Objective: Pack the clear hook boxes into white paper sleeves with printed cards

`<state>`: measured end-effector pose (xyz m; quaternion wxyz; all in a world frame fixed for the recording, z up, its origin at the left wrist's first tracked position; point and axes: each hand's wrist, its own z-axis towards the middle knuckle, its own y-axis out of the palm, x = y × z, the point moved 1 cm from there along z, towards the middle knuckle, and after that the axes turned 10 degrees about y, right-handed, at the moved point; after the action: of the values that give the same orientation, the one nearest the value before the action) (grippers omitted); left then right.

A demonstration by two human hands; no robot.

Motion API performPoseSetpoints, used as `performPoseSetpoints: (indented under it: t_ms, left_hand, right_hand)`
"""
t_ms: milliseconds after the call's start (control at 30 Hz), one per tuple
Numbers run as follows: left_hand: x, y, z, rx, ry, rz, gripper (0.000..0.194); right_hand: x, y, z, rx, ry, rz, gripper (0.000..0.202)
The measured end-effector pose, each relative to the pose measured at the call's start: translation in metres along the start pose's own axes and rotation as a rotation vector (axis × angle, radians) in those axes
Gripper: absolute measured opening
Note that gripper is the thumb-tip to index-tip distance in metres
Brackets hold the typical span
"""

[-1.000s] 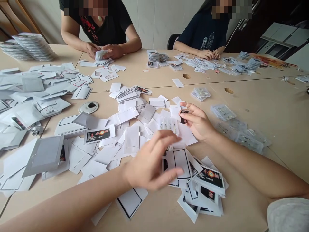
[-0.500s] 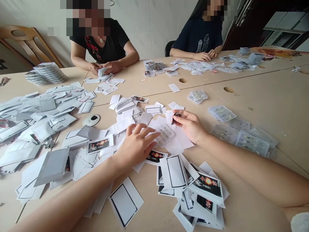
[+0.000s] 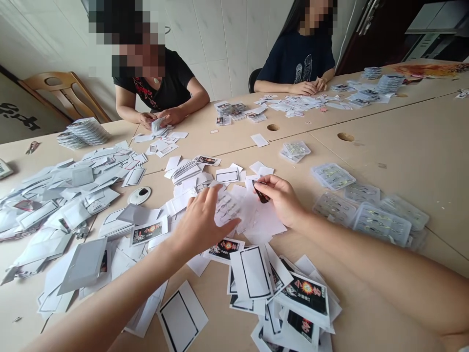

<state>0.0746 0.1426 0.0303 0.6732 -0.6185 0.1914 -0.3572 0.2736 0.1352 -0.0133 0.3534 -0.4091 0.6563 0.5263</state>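
My left hand (image 3: 201, 220) has its thumb and fingers around the edges of a clear flat plastic box (image 3: 227, 208) with rows of small metal pieces, perhaps fishing hooks, inside. The box looks slightly tilted above white papers (image 3: 266, 222). Pinched between thumb and fingers of my right hand (image 3: 280, 198) is a small black printed card (image 3: 261, 193). Below my hands lies a pile of white packets (image 3: 252, 274) with black borders and black printed labels (image 3: 306, 293). A printed packet (image 3: 223, 248) lies just under my left hand.
White packets (image 3: 95, 181) are heaped at left, beside a round white object (image 3: 139, 195) with a dark hole. Several clear boxes (image 3: 381, 222) lie at right. Across the table two people (image 3: 161, 93) sit with stacked packs (image 3: 88, 131). The tabletop has round holes (image 3: 346, 137).
My left hand has closed around the clear box, which has shifted left. My right hand still holds the black card, now turned to show more of its face. The whole view has tilted slightly.
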Motion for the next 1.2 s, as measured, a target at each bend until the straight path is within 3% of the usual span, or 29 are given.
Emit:
performPoseSetpoints:
  t_ms: [67,200,267,367,567,733,967,1100,1200]
  left_hand:
    - [0.002,0.0,0.003,0.046,-0.04,0.032,0.06]
    - [0.005,-0.003,0.009,-0.079,-0.096,0.047,0.051]
    - [0.008,-0.009,0.013,-0.073,-0.114,0.078,0.044]
    - [0.019,-0.022,0.022,0.04,-0.03,0.068,0.038]
    - [0.031,-0.027,0.038,0.013,0.074,-0.152,0.026]
    - [0.02,-0.023,0.032,0.062,0.058,-0.278,0.023]
    - [0.004,-0.021,0.013,0.199,0.022,-0.44,0.023]
    - [-0.007,-0.016,0.01,0.161,-0.013,-0.449,0.027]
    - [-0.021,-0.015,0.011,0.064,0.01,-0.308,0.031]
  right_hand:
    - [0.0,0.0,0.0,0.017,0.0,-0.011,0.024]
    - [0.0,0.0,-0.001,0.029,-0.046,-0.038,0.028]
    - [-0.001,0.002,-0.003,0.023,-0.091,-0.086,0.027]
    - [-0.002,0.004,-0.007,-0.018,-0.169,-0.199,0.026]
    - [0.003,0.005,-0.016,-0.123,-0.198,-0.332,0.035]
    - [0.005,0.004,-0.017,-0.17,-0.265,-0.439,0.035]
    - [0.005,0.004,-0.011,-0.098,-0.149,-0.471,0.026]
    - [0.007,0.005,-0.012,-0.079,-0.146,-0.539,0.029]
    - [0.008,0.003,-0.013,0.008,-0.188,-0.56,0.028]
